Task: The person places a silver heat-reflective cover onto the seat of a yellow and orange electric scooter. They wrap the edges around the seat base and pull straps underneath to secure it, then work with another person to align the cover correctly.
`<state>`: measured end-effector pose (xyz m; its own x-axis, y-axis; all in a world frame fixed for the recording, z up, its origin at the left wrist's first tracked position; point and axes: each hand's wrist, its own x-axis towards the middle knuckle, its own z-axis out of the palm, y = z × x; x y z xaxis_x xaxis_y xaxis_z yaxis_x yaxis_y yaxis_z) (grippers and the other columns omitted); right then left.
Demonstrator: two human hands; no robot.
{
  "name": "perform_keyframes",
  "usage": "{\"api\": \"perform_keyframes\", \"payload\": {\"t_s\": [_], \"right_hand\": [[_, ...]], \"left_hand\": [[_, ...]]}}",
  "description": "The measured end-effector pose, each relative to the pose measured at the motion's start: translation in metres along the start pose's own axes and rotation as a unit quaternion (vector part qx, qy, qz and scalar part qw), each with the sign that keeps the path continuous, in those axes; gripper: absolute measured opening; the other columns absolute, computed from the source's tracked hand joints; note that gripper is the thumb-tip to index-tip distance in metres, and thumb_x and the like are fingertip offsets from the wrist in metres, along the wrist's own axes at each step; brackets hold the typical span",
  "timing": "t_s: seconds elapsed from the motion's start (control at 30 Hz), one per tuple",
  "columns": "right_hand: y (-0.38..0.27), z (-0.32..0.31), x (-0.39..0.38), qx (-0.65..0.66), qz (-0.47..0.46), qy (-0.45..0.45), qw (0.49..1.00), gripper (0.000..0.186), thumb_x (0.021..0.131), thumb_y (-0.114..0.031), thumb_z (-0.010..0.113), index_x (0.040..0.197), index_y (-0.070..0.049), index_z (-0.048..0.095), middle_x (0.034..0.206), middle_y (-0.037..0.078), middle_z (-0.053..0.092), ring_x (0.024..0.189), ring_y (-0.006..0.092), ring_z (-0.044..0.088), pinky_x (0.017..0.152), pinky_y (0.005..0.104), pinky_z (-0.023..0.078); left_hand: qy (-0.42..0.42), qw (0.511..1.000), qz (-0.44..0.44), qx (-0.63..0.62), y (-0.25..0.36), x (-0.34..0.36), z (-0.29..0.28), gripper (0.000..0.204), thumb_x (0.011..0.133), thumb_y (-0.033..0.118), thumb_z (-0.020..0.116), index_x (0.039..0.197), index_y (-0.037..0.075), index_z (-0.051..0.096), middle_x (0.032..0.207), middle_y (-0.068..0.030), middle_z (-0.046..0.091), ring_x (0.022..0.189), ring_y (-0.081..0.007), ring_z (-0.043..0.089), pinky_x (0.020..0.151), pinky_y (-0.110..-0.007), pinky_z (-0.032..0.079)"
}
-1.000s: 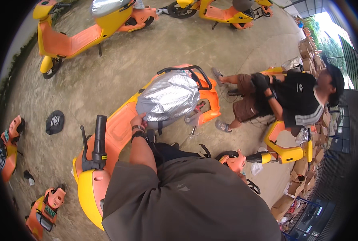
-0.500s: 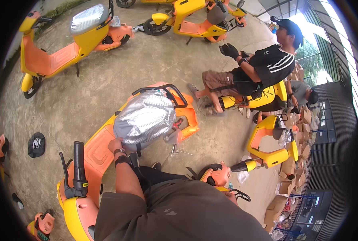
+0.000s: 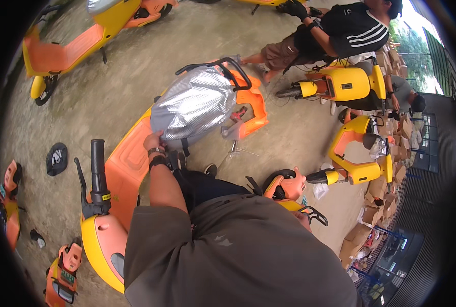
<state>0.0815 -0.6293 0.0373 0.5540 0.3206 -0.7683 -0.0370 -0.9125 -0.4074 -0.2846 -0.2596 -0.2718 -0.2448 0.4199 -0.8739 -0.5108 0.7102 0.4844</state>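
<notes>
Your left hand (image 3: 153,141) pinches the edge of the silver cover (image 3: 194,102), which lies just beyond it over the scooter (image 3: 130,153). Uneven pulling could tear or slip it. What's underneath is hidden; your right hand (image 3: 303,220), mostly behind your shirt (image 3: 238,256), has a grip I cannot tell.

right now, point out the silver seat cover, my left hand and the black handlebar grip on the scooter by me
silver seat cover (image 3: 193,106): head view, middle of its shiny top
left hand (image 3: 153,140): head view, back of the hand
black handlebar grip (image 3: 98,162): head view, middle of its length
</notes>
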Motion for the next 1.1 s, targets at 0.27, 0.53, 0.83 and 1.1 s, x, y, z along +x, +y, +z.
{"api": "perform_keyframes", "payload": {"t_s": [0.27, 0.53, 0.83, 1.1], "right_hand": [[-0.059, 0.03, 0.071, -0.129, -0.122, -0.182, 0.967, 0.031, 0.088, -0.019, 0.055, 0.106, 0.006, 0.057, 0.09, 0.01, 0.064, 0.081, 0.0146, 0.061, 0.075, 0.0252, 0.048], [-0.13, 0.179, 0.244, -0.269, -0.45, -0.285, 0.803, 0.032, 0.086, -0.018, 0.054, 0.111, 0.001, 0.054, 0.104, 0.016, 0.061, 0.093, 0.0214, 0.059, 0.081, 0.0358, 0.046], [-0.152, 0.288, 0.315, 0.31, -0.361, -0.25, 0.843, 0.041, 0.084, -0.003, 0.054, 0.119, 0.003, 0.034, 0.097, 0.015, 0.054, 0.081, 0.0194, 0.06, 0.068, 0.0286, 0.051], [-0.143, 0.302, 0.346, 0.377, -0.468, -0.286, 0.747, 0.037, 0.082, -0.002, 0.058, 0.112, -0.001, 0.035, 0.087, 0.01, 0.054, 0.074, 0.0158, 0.059, 0.063, 0.0253, 0.05]], "left_hand": [[0.08, 0.996, -0.034, 0.006, 0.026, -0.042, 0.009, 0.018, 0.066, 0.004, 0.073, 0.064, 0.004, 0.054, 0.055, -0.0066, 0.051, 0.037, -0.0161, 0.041, 0.032, -0.03, 0.028], [0.08, 0.974, 0.161, 0.141, 0.025, -0.007, -0.015, 0.014, 0.07, 0.006, 0.068, 0.064, -0.001, 0.057, 0.056, -0.0078, 0.055, 0.038, -0.0157, 0.046, 0.032, -0.028, 0.035], [-0.157, 0.918, 0.319, -0.174, -0.009, -0.01, -0.028, 0.014, 0.079, 0.0, 0.056, 0.072, 0.008, 0.045, 0.074, -0.0043, 0.056, 0.055, -0.0124, 0.05, 0.039, -0.02, 0.032], [-0.266, 0.83, 0.418, -0.255, -0.028, -0.003, -0.032, 0.005, 0.084, 0.003, 0.052, 0.083, 0.007, 0.05, 0.081, -0.0071, 0.059, 0.053, -0.0101, 0.048, 0.039, -0.019, 0.032]]}}
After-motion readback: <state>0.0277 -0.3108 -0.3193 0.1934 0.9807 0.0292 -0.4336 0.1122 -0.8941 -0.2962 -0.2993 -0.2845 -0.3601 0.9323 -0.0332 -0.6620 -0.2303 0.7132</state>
